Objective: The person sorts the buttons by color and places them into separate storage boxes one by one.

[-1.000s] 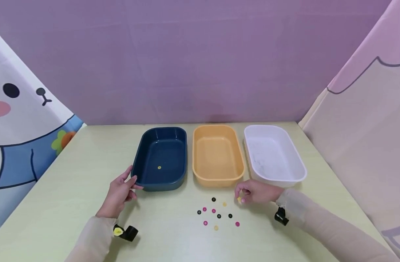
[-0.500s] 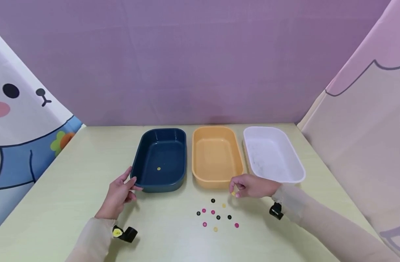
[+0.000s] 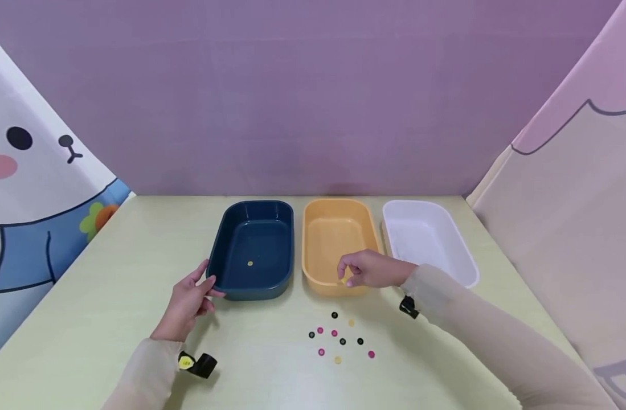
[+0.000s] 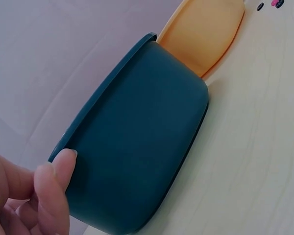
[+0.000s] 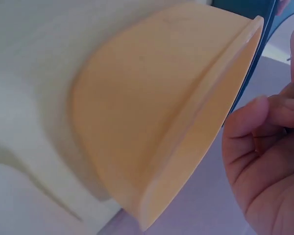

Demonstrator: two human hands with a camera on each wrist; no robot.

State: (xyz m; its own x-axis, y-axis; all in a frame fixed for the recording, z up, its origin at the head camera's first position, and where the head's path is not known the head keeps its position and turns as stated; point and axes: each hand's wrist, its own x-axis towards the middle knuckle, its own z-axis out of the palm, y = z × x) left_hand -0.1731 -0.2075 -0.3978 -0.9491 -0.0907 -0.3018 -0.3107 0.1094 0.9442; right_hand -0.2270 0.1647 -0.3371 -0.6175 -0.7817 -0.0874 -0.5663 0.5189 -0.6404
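From where I stand, the right hand (image 3: 371,269) is up by the near end of the orange tub (image 3: 330,239), and looks to be over its rim. Its thumb and finger pinch a small yellow button (image 3: 342,281). Only a tiny bit peeks out, and the right wrist view does not show it. The left hand (image 3: 187,302) holds the near left corner of the blue tub (image 3: 258,292), with its thumb by the rim. A yellow dot (image 3: 250,263), most likely a button too, lies in that tub.

On the table (image 3: 261,364), in front of the tubs, lie four black buttons (image 3: 342,341), four pink buttons (image 3: 371,354) and two pale buttons (image 3: 338,360). The white tub (image 3: 429,242) sits on the right.

I think the pinched button is very light and hard, like plastic. It should not bend or break easily. It looks small and smooth, so it could slide out of the fingers. The best hold is by its edge, with just the tips of a finger and thumb. The blue tub looks stiff and light, and it may skid if bumped. Its rim is a good place to grab.
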